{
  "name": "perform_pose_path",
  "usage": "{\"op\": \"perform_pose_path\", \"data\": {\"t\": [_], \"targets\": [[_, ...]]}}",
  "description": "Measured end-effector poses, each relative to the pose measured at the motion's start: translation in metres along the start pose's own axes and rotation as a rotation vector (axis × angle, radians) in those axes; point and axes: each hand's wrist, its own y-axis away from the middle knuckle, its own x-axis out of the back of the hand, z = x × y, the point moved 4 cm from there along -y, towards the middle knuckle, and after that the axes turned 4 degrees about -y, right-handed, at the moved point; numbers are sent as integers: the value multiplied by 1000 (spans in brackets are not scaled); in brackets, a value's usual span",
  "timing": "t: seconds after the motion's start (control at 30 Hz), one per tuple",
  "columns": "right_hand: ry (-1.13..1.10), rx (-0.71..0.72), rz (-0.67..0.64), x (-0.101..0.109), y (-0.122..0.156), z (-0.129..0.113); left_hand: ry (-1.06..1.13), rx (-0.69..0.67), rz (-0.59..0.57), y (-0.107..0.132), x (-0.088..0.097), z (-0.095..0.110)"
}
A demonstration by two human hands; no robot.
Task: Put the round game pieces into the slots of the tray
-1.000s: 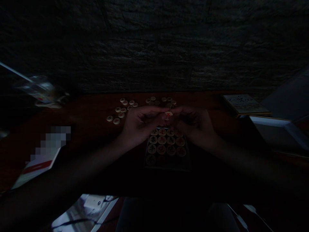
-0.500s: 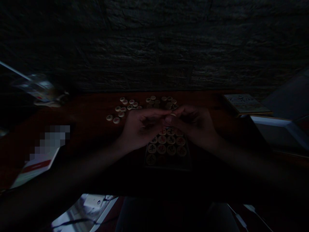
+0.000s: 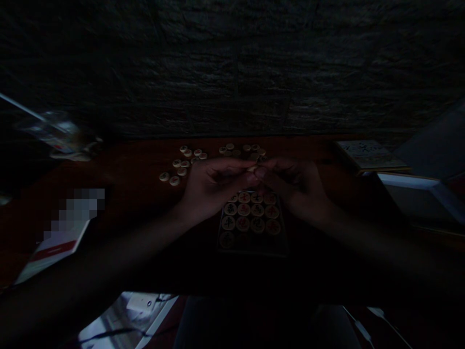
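Left hand (image 3: 214, 182) and right hand (image 3: 300, 186) pinch one xiangqi piece (image 3: 251, 169) between them, marking unreadable, near the far end of the tray (image 3: 263, 245). Legible on seated pieces (image 3: 257, 210): black "車", red "士".

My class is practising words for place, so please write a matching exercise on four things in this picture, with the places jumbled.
1. small round pale game piece
2. dark rectangular tray of round marked pieces
3. clear plastic cup with a straw
4. shallow open box with pale inner walls

A. near the right edge of the picture
B. near the left edge
C. just below the hands, around the middle
D. at the fingertips where left hand and right hand meet

Pairs: 1-D, 2-C, 3-B, 4-A
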Motion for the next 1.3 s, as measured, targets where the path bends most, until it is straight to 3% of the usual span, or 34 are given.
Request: {"op": "perform_pose_path", "data": {"t": [0.23,0.47,1.0,1.3], "targets": [[42,43,55,-1,2,-2,67,67,-5,0,2,-2],[167,193,124,4,4,-4,128,128,18,0,1,-4],[494,378,54,8,9,-7,140,177,18,1,-1,-6],[383,338,-18,5,11,-3,225,135,-24,0,0,-14]]}}
